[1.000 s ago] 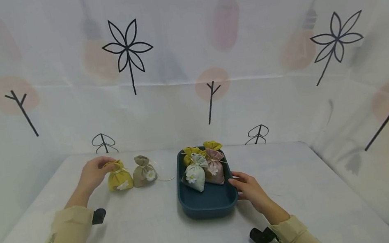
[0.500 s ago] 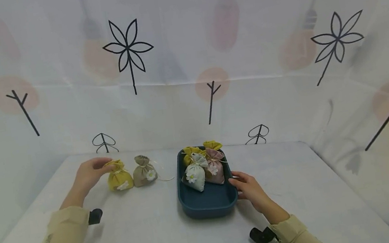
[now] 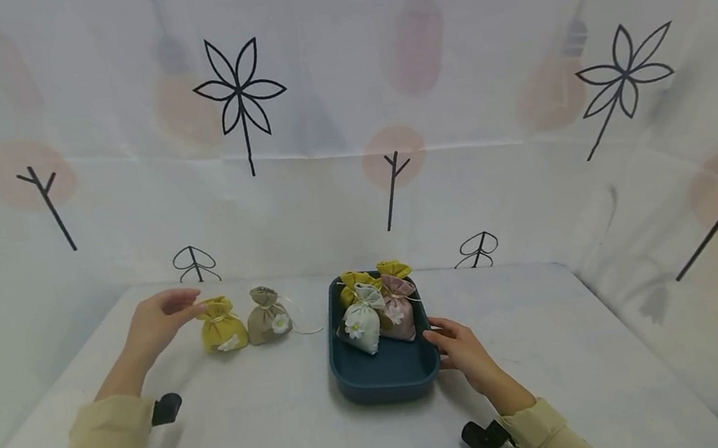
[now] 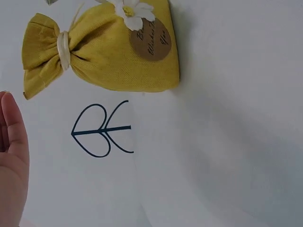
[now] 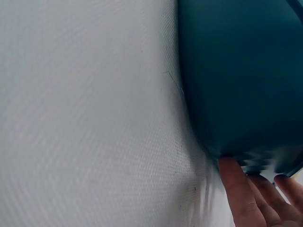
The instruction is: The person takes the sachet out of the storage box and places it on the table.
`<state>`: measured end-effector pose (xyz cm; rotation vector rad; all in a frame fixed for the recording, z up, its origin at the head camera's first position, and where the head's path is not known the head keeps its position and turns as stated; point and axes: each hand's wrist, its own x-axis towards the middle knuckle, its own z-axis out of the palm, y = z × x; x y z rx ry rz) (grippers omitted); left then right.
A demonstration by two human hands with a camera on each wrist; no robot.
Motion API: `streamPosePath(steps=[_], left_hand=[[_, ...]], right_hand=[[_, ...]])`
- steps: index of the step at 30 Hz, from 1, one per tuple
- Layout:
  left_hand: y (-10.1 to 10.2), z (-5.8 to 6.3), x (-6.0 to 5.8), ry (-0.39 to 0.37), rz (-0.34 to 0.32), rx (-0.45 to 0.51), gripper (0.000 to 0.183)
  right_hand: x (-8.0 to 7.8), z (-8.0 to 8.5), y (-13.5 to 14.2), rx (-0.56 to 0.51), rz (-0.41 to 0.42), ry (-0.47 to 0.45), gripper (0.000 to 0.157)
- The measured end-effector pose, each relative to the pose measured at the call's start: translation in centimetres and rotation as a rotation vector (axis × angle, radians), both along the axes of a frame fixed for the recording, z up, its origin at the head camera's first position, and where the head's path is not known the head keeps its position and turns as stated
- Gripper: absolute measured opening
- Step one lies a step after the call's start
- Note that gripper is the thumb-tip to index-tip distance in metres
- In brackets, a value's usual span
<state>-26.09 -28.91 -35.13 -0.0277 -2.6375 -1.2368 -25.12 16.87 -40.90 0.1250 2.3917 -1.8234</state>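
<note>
In the head view my left hand (image 3: pixel 155 321) hovers just left of a yellow drawstring pouch (image 3: pixel 223 335), which stands upright on the table. The left wrist view shows a gap between that hand (image 4: pixel 12 156) and the gathered neck of the yellow pouch (image 4: pixel 118 56), which bears a white flower and a round brown tag. Close by on the right stands a beige pouch (image 3: pixel 267 321). My right hand (image 3: pixel 463 351) touches the right side of a dark teal tray (image 3: pixel 389 392); in the right wrist view its fingertips (image 5: pixel 227 165) rest against the outer wall.
Inside the tray, at the far end, lie a pale pouch (image 3: pixel 363 330), a pink pouch (image 3: pixel 398 318) and yellow ones (image 3: pixel 349 287) behind. A white cloth with printed plants (image 3: pixel 240 91) rises behind the white table (image 3: pixel 258 437).
My left hand has drawn back to the left, away from the neck of the yellow pouch, which stays standing. The right hand and tray have not moved.
</note>
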Motion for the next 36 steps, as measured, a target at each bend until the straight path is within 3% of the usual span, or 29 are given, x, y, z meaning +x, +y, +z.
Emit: streamPosePath(steps=[11, 19, 36], left_hand=[[2.5, 0.3, -0.2, 0.065, -0.090, 0.047, 0.038], [4.2, 1.0, -0.5, 0.005, -0.097, 0.048, 0.042], [7.8, 1.8, -1.4, 0.017, -0.185, 0.123, 0.036]], right_hand=[[-0.1, 0.0, 0.1, -0.008, 0.004, 0.004, 0.045], [-0.1, -0.2, 0.1, -0.011, 0.011, 0.004, 0.045], [0.0, 0.0, 0.1, -0.012, 0.006, 0.009, 0.045]])
